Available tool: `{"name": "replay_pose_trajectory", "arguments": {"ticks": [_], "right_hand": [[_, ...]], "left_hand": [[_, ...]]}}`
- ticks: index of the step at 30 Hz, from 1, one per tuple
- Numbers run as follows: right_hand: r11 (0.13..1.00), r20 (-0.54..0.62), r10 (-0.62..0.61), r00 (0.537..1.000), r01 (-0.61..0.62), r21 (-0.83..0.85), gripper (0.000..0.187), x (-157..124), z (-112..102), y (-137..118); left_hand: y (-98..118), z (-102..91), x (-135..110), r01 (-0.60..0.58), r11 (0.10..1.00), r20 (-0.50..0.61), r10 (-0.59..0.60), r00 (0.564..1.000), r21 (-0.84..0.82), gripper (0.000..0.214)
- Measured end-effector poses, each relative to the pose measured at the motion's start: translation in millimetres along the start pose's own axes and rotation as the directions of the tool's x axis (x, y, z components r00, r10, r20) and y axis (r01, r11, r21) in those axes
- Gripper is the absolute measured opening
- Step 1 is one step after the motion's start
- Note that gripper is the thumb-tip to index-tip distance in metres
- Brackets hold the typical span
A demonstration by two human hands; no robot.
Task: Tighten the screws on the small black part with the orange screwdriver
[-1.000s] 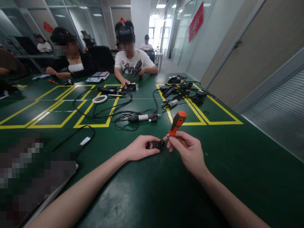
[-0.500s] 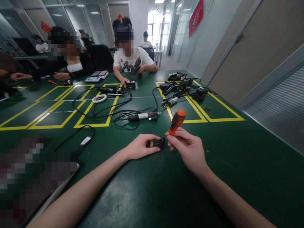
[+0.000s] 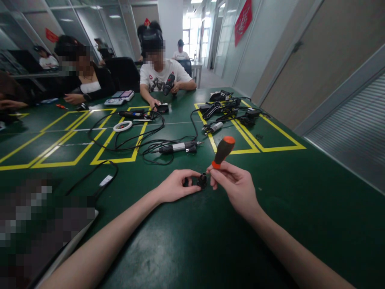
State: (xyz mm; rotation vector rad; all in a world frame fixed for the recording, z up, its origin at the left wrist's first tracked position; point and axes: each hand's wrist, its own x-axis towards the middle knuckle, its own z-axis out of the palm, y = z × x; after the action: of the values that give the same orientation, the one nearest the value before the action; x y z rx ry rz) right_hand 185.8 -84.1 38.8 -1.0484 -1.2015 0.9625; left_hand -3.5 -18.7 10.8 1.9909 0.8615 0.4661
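My left hand (image 3: 177, 186) rests on the green table (image 3: 168, 241), its thumb and fingers closed around a small black round part (image 3: 202, 181) with a short hollow neck pointing up. Just right of it, my right hand (image 3: 236, 184) pinches a screwdriver (image 3: 224, 151) with an orange and dark grey handle. The handle leans up and to the right. Its lower end is at my fingertips, close to the black part's neck; the fingers hide most of the shaft, and I cannot tell whether the tip touches the part.
Beyond my hands lies a silver and black electric screwdriver (image 3: 177, 147) with a coiled cable. A pile of black tools and cords (image 3: 221, 109) is at the back right. A white ring (image 3: 122, 126) lies left. Across the table a person (image 3: 165, 76) holds a drill (image 3: 169, 84).
The view has shifted slightly, moving the scene a little left. Both hands keep their holds; the screwdriver's handle has turned, showing a darker side, and leans slightly more to the right.
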Motion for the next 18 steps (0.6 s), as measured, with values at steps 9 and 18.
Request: {"name": "replay_pose_trajectory", "arguments": {"ticks": [9, 18], "right_hand": [[0.999, -0.008, 0.02, 1.0, -0.02, 0.025, 0.031, -2.2, 0.1, 3.6], [0.999, 0.016, 0.006, 1.0, -0.006, 0.036, 0.029, -3.4, 1.3, 2.4]], "left_hand": [[-0.5, -0.6, 0.0, -0.002, 1.0, 0.007, 0.002, 1.0, -0.007, 0.04], [-0.6, -0.2, -0.3, -0.01, 1.0, -0.007, 0.01, 1.0, -0.018, 0.038]]}}
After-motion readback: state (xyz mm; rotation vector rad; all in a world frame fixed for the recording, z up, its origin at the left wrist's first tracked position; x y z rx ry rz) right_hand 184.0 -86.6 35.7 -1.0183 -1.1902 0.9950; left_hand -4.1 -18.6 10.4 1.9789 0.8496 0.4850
